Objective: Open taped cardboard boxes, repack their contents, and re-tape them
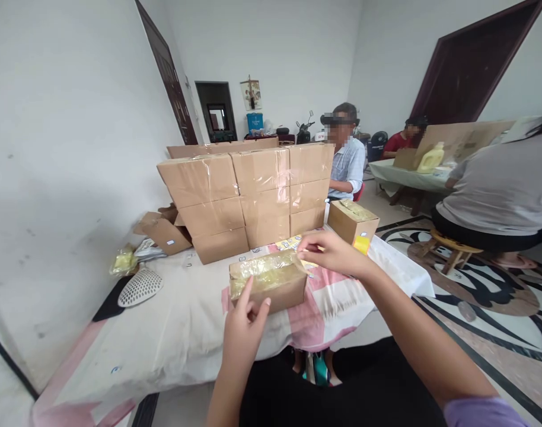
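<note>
Touching taped cardboard box (283,295) on cloth-covered table (173,314) with left hand (243,332), index and thumb apart. Pinching narrowly with right hand (328,253) at its right top end; can't tell if gripping tape (267,270). Looks like tape handling; calls for light touch. Beyond, facing stacked cartons (265,198).

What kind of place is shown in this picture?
It looks like a room in a home used for packing work: stacked cardboard boxes on a cloth-covered table, a scooter behind, and a wall hanging.
</note>
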A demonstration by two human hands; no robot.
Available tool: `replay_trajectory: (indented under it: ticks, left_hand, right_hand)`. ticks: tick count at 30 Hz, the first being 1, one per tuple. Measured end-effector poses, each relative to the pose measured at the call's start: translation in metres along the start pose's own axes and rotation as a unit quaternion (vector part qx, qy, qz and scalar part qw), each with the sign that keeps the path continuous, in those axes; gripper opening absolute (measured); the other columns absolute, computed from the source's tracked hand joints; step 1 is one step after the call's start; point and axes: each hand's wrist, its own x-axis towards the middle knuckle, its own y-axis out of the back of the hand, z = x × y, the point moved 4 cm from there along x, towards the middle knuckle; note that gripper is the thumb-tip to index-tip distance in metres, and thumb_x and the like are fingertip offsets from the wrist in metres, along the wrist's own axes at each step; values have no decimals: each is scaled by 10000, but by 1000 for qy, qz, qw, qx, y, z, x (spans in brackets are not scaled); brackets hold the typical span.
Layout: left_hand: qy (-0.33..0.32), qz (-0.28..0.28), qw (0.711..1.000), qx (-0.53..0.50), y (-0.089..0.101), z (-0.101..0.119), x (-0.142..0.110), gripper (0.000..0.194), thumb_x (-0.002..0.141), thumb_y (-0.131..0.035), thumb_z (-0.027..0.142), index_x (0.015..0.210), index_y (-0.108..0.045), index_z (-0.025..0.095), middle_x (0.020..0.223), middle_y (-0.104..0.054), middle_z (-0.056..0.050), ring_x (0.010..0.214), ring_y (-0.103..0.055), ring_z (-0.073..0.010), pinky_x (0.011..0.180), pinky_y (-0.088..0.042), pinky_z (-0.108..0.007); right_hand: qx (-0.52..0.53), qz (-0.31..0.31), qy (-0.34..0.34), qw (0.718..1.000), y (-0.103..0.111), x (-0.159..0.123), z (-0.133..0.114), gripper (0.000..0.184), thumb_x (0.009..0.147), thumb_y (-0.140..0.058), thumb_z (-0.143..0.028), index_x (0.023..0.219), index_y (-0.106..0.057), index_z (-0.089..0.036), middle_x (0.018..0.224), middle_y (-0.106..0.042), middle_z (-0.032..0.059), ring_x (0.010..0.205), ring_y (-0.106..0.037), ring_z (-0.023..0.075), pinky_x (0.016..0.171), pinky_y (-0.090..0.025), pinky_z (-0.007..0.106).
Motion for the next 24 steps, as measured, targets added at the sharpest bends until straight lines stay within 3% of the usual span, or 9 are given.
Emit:
replay_trajectory:
  ticks: [1, 5, 12, 15, 20, 24]
  left_hand:
    - [-4, -33, 999, 13, -9, 1, 0, 719, 889, -606, 529, 1505, -505, 172, 522, -523, 71, 550, -558, -164, 646, -479, -295]
    - [7, -157, 983, 95, -41, -3, 6, 716, 943, -505, 419, 1598, -338, 181, 588, -596, 52, 608, -579, -184, 655, -408, -282]
    - [35, -202, 962, 181, -74, -11, 22, 648, 953, -479, 398, 1579, -395, 250, 658, -645, -2, 676, -634, -224, 649, -369, -278]
    - [49, -202, 959, 194, -85, -22, 21, 603, 969, -457, 403, 1547, -448, 233, 720, -696, -43, 727, -675, -245, 674, -396, -285]
    - [55, -179, 964, 188, -97, -43, 20, 559, 993, -406, 428, 1513, -481, 237, 713, -728, -52, 686, -699, -262, 666, -424, -301]
    - [49, -162, 969, 182, -101, -41, 25, 539, 991, -402, 447, 1484, -510, 254, 699, -737, -45, 686, -719, -279, 647, -456, -307]
  right_hand:
    - [-59, -53, -4, 997, -11, 19, 13, 145, 918, -591, -230, 868, -709, -164, 709, -566, -17, 642, -486, 127, 633, -379, 250]
    - [-116, -120, -4, 986, -43, 67, 57, 152, 781, -593, -40, 780, -709, -137, 807, -671, 39, 711, -531, 145, 668, -355, 253]
    - [-127, -168, -15, 978, -61, 66, 91, 60, 790, -637, -118, 779, -680, -159, 728, -622, -4, 627, -491, 122, 600, -313, 244]
    - [-131, -157, -29, 979, -63, 64, 99, 35, 805, -688, -175, 837, -695, -163, 859, -622, 10, 681, -514, 118, 643, -355, 238]
    - [-159, -111, -90, 977, -67, 61, 108, 234, 792, -776, -320, 949, -700, -164, 1127, -559, 69, 803, -588, 147, 725, -444, 260]
    - [-179, -44, -199, 962, -61, 62, 122, 749, 646, -876, -474, 1248, -567, -152, 1278, -502, 144, 951, -636, 272, 763, -499, 354]
